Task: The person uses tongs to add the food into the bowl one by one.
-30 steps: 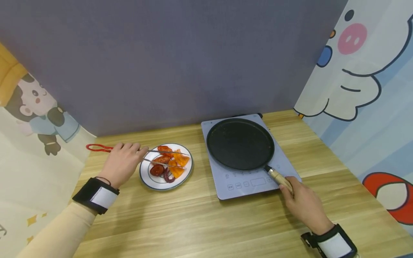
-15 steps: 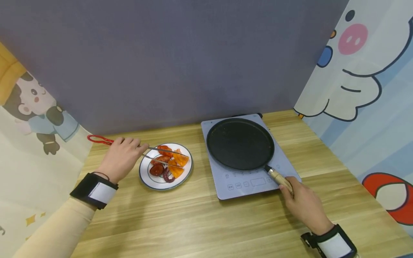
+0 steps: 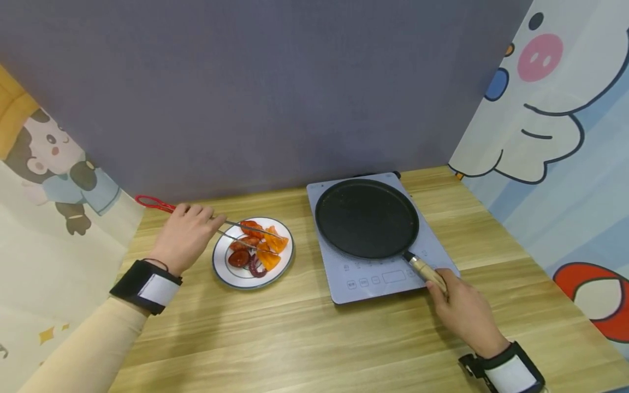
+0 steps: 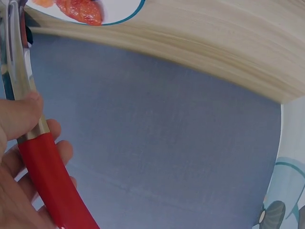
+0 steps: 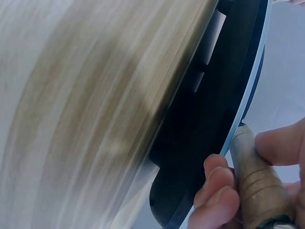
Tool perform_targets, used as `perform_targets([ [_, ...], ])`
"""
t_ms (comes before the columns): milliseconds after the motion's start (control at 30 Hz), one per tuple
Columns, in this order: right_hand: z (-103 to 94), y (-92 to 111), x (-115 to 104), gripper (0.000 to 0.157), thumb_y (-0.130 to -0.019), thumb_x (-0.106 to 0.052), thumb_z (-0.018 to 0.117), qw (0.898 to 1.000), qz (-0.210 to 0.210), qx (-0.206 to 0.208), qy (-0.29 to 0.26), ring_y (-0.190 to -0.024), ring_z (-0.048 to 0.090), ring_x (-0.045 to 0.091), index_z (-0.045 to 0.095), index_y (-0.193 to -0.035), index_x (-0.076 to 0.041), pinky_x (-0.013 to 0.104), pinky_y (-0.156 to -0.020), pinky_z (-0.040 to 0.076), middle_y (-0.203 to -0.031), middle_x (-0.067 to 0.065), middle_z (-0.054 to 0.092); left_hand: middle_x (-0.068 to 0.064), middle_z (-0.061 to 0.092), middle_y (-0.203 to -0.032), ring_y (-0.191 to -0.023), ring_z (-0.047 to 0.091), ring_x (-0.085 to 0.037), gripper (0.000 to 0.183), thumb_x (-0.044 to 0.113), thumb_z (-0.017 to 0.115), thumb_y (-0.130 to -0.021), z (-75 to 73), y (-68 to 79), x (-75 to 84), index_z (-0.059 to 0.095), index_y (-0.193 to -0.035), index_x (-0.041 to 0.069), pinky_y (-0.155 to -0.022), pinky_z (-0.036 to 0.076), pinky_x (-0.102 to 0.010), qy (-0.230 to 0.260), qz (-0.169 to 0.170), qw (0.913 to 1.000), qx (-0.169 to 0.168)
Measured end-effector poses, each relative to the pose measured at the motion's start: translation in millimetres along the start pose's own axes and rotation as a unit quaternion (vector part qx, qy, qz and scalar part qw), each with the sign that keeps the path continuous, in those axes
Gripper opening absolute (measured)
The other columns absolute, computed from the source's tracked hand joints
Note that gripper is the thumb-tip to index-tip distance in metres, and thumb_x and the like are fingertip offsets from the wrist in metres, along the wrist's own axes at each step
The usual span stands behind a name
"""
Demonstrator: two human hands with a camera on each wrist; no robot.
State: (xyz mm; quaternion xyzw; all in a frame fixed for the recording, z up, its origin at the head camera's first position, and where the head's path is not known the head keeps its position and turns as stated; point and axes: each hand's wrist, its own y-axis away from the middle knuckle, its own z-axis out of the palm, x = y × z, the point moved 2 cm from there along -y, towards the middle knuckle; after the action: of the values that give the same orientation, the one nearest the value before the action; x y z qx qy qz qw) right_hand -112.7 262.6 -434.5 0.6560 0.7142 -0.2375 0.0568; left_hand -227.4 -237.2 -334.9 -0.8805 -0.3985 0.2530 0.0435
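My left hand [image 3: 184,237] grips a pair of metal tongs [image 4: 16,62] by the red handle [image 4: 52,176]. In the head view, the two slim arms reach over a white plate [image 3: 223,275] with a blue rim. Their tips overlap the orange food pieces [image 3: 267,259] at the plate's right side. Reddish pieces [image 3: 250,228], a dark red round slice [image 3: 239,258] and a purple curved strip [image 3: 255,267] share the plate. To the right, my right hand [image 3: 464,311] holds the wooden handle [image 5: 257,176] of a flat black frying pan [image 3: 366,218].
The pan rests on a pale induction cooker [image 3: 339,292], which stands on the wooden table [image 3: 295,344]. A grey panel [image 3: 245,98] rises along the back edge. Cartoon-printed sheets [image 3: 565,136] flank the left and right sides.
The red end of the tongs has swung toward the back panel, and the tips have come slightly closer together over the orange pieces. My right hand and the pan stay put.
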Motion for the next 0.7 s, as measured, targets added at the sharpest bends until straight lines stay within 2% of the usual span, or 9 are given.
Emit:
perform_targets([
  [267, -0.6, 0.5, -0.3, 0.029, -0.089, -0.026, 0.054, 1.0, 0.002, 0.001, 0.005, -0.044, 0.034, 0.012, 0.05, -0.107, -0.004, 0.032, -0.036, 0.026, -0.055, 0.0, 0.04, -0.014, 0.058, -0.09, -0.085, 0.049, -0.035, 0.027, 0.005, 0.047, -0.083, -0.6, -5.9, 1.1, 0.059, -0.106, 0.008, -0.077, 0.038, -0.049, -0.009, 0.01, 0.9994, 0.031],
  [500, -1.3, 0.8, -1.1, 0.029, -0.089, -0.026, 0.053, 1.0, 0.004, -0.003, 0.006, -0.044, 0.034, 0.013, 0.049, -0.107, -0.004, 0.031, -0.036, 0.027, -0.056, 0.001, 0.04, -0.014, 0.057, -0.094, -0.088, 0.047, -0.034, 0.032, 0.002, 0.058, -0.08, 2.2, -8.0, -0.1, 0.058, -0.111, 0.01, -0.081, 0.037, -0.049, -0.02, 0.01, 0.9997, 0.005],
  [700, -1.5, 0.5, -1.5, 0.029, -0.089, -0.027, 0.053, 1.0, 0.007, -0.002, 0.006, -0.044, 0.034, 0.013, 0.05, -0.107, -0.005, 0.032, -0.036, 0.026, -0.056, 0.001, 0.04, -0.014, 0.057, -0.094, -0.088, 0.047, -0.034, 0.034, 0.002, 0.059, -0.079, 2.3, -5.8, -0.6, 0.058, -0.112, 0.01, -0.079, 0.038, -0.05, -0.016, 0.004, 0.9999, 0.004],
])
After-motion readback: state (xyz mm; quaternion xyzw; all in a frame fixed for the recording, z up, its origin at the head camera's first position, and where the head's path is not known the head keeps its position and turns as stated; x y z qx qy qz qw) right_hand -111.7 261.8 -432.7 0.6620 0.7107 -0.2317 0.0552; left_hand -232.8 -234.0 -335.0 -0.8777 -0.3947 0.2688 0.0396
